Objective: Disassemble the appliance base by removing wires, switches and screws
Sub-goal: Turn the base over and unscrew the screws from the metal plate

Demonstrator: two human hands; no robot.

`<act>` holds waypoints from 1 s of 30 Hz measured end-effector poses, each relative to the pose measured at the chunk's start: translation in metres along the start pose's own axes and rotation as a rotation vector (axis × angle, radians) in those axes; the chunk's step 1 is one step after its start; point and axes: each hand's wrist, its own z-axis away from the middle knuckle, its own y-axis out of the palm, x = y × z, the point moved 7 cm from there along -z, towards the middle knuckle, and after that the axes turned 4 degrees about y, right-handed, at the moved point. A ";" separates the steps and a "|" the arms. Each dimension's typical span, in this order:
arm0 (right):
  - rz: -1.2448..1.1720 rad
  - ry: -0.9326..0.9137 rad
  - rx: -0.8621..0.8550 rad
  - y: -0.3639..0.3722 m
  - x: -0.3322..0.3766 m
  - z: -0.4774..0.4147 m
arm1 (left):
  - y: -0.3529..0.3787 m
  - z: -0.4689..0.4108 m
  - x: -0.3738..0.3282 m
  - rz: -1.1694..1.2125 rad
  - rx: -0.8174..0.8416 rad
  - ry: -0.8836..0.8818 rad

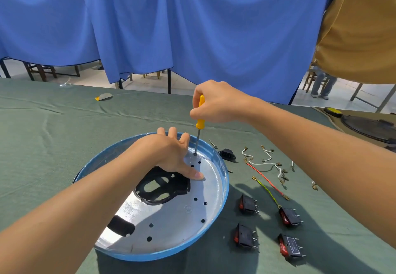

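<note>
Appliance base (154,256): round, blue rim, silver inside, sits at lower centre of the frame on the green cloth (53,145). A black bracket (165,185) lies in its middle.

Left hand (169,153) is palm down on the far part of the base, fingers spread loosely at the rim and thumb flat on the metal. It grips nothing.

Right hand (216,104) is at frame centre, fingers wrapped round the yellow screwdriver (200,121). The shaft is near upright, with its tip on a screw (195,154) in the base floor near the far rim.

Right of the base on the cloth:
- four black rocker switches (248,204) with red buttons, lower right
- loose wires (265,179) in red, white and green-yellow, above the switches
- black socket (227,154), just beside the rim
- one loose screw (212,144), near the socket

Blue curtain (192,27) fills the upper frame.
</note>
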 end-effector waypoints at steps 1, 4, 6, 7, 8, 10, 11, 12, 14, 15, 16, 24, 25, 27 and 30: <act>-0.001 0.013 0.008 0.001 -0.001 0.000 | 0.000 0.000 0.000 -0.002 0.000 -0.001; 0.005 0.045 -0.024 0.000 -0.004 -0.001 | 0.000 0.000 0.000 -0.006 0.002 -0.004; -0.013 0.016 -0.037 -0.002 -0.003 -0.001 | 0.000 0.000 0.001 -0.004 0.000 -0.002; -0.042 0.002 -0.034 -0.002 -0.002 -0.001 | 0.001 0.000 0.001 -0.001 -0.002 -0.001; -0.073 -0.002 -0.025 -0.002 -0.001 0.000 | 0.001 0.000 0.001 0.002 -0.004 0.000; -0.101 0.007 0.013 0.001 -0.001 0.001 | 0.001 0.000 0.001 0.003 -0.002 -0.001; -0.091 0.017 0.024 0.002 -0.001 0.001 | 0.001 -0.001 0.001 0.001 -0.002 -0.003; -0.072 0.029 0.021 0.002 -0.002 0.001 | 0.001 -0.001 0.001 0.000 -0.002 -0.004; -0.030 0.037 -0.024 -0.001 -0.002 0.001 | 0.000 -0.001 0.002 0.002 -0.002 -0.006; -0.024 0.024 -0.038 -0.002 -0.002 0.000 | 0.001 -0.001 0.002 0.004 -0.002 -0.007; -0.026 0.013 -0.038 -0.002 -0.002 0.000 | 0.001 -0.001 0.002 0.006 -0.001 -0.006; -0.008 0.010 -0.017 0.000 -0.001 0.002 | 0.001 -0.001 0.002 0.013 -0.006 0.002; -0.010 -0.008 0.001 0.000 0.000 0.003 | 0.001 0.000 0.002 0.012 -0.006 0.003; -0.068 -0.014 0.068 0.003 0.000 0.004 | 0.001 0.000 0.001 0.009 -0.005 0.005; -0.106 0.019 0.114 0.006 0.000 0.005 | 0.001 0.001 0.001 0.002 -0.002 0.004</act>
